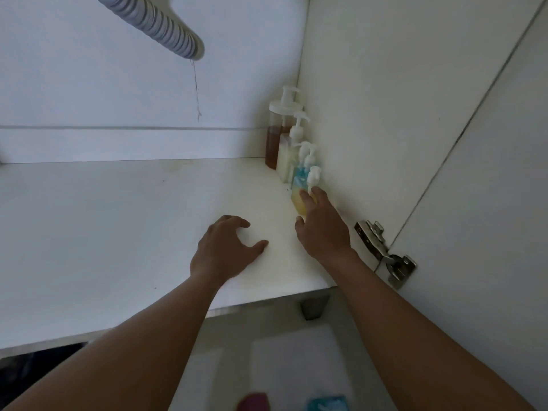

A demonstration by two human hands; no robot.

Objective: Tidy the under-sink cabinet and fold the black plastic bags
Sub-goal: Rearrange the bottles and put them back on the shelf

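Along the right wall [370,114], my right hand [323,229] wraps the yellow bottle [296,203] to line it up; left hand [222,247] rests loose, empty.

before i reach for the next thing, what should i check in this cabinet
1. Right hand on the small yellow pump bottle: ok, touching; whether the grip is firm, cannot tell.
2. Left hand free: ok, rests on the white cabinet floor, holding nothing.
3. Blue pump bottle, white pump bottle and tall amber pump bottle upright along the right wall: ok.
4. Grey ribbed drain hose clear of the bottles: ok.
5. Black plastic bags folded: cannot tell, none clearly in view.
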